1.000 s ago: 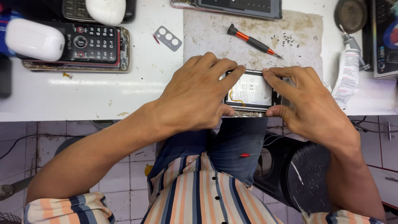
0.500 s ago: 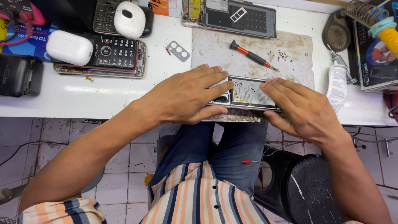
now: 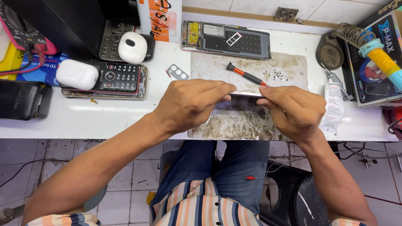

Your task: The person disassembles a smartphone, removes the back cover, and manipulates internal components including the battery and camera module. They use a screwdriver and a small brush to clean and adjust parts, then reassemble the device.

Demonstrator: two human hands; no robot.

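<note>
Both my hands hold a thin phone body (image 3: 246,94) edge-on above a stained grey work mat (image 3: 238,123). My left hand (image 3: 190,102) grips its left end with fingers curled over the top. My right hand (image 3: 295,109) pinches its right end. Most of the phone is hidden by my fingers. Just behind it on the mat lies a small screwdriver (image 3: 245,74) with a red and black handle, next to several tiny screws (image 3: 274,75).
An opened phone back (image 3: 228,39) lies at the mat's far edge. A keypad phone (image 3: 113,77), two white earbud cases (image 3: 76,74) and a camera cover (image 3: 178,72) sit left. A glue tube (image 3: 333,106), soldering iron stand (image 3: 356,35) and box (image 3: 377,71) are right.
I have lifted the phone from my lap edge up over the mat and turned it from flat to edge-on. The view has tilted up toward the bench.
</note>
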